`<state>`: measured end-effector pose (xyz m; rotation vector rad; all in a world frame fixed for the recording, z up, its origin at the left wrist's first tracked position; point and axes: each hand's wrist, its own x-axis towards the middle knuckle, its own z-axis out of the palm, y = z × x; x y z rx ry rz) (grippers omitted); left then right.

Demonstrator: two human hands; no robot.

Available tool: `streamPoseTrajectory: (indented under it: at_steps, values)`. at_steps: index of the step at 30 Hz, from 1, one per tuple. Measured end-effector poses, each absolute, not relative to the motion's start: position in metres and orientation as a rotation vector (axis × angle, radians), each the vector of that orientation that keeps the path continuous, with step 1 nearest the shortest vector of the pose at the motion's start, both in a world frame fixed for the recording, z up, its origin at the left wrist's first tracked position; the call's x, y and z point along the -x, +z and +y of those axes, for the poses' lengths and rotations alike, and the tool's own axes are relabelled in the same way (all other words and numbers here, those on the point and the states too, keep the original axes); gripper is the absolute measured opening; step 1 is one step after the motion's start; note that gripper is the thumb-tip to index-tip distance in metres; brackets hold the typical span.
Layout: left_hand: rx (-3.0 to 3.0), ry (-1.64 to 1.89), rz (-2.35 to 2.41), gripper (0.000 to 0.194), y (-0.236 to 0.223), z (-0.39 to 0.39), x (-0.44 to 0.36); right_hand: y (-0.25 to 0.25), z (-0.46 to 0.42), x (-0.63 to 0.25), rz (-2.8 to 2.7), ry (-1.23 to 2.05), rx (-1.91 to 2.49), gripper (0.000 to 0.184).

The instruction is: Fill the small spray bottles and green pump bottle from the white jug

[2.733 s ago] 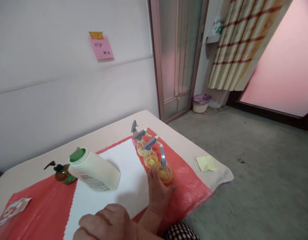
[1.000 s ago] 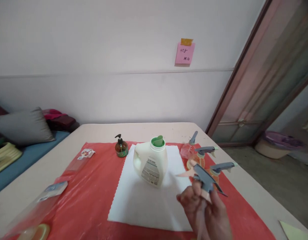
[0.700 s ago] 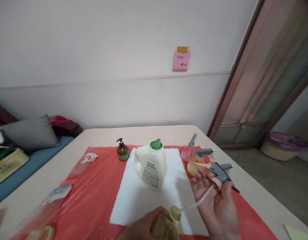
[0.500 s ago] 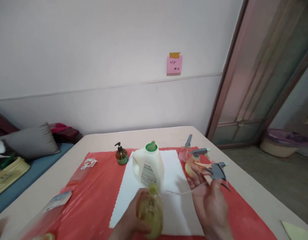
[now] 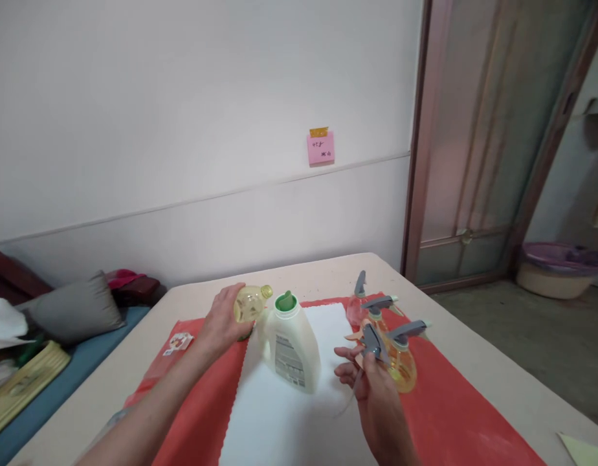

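Note:
My left hand (image 5: 224,321) is wrapped round a clear yellow bottle (image 5: 250,303), which lies tilted over with its open neck pointing right. That neck is just left of the mouth of a cream detergent jug (image 5: 294,353), apart from it or barely so; I cannot tell. The jug stands upright and uncapped, with a green spout inside. In my right hand (image 5: 371,382) a grey spray trigger head (image 5: 371,342) is held, its thin tube hanging down. Beside that hand stand an orange spray bottle (image 5: 402,370) and a pink spray bottle (image 5: 356,310), with another orange one partly hidden.
Under the jug lies a white mat (image 5: 274,421) on a red cloth (image 5: 454,408) spread over the table (image 5: 328,275). Plastic packaging (image 5: 177,343) lies on the left. A yellow paper (image 5: 580,450) sits at the right edge. The brown pump bottle is mostly hidden behind my left hand.
My left hand has carried the yellow bottle up and left and tipped it sideways near the jug's mouth. The trigger head in my right hand has shifted left; the view has turned slightly.

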<state>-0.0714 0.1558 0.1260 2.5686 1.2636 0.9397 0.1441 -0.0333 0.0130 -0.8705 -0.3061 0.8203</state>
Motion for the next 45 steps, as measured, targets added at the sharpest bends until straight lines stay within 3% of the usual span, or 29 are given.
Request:
streamPoseTrajectory:
  at_steps: [22, 40, 45]
  values:
    - [-3.542, 0.628, 0.988, 0.07, 0.15, 0.181, 0.054, 0.009, -0.036, -0.14, -0.375, 0.91, 0.862, 0.055]
    - [-4.045, 0.532, 0.185, 0.067, 0.199, 0.178, 0.041, 0.005, -0.032, -0.143, -0.379, 0.873, 0.914, 0.057]
    - [-4.077, 0.564, 0.088, 0.057, 0.212, 0.169, 0.036, 0.003, -0.028, -0.145, -0.363, 0.888, 0.911, 0.061]
